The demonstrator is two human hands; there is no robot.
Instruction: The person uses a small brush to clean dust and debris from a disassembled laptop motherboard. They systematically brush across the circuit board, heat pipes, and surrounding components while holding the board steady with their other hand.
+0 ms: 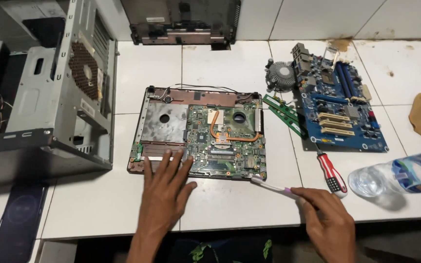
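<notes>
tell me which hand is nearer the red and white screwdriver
Right. The right hand, holding a toothbrush, is just below and left of the screwdriver; the left hand rests far left on the opened laptop base.

A white tiled worktop (230, 63) with dark grout lines and a few brownish stains fills the scene under even, flat light. At the far edge rises a wall (337, 17) of the same white tiles. Below the near edge lies dark shadow.

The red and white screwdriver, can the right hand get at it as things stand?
Probably yes. The screwdriver lies on bare tile just beyond the right hand, with nothing between them. But the fingers hold a toothbrush, so that would likely have to be put down or shifted first.
</notes>
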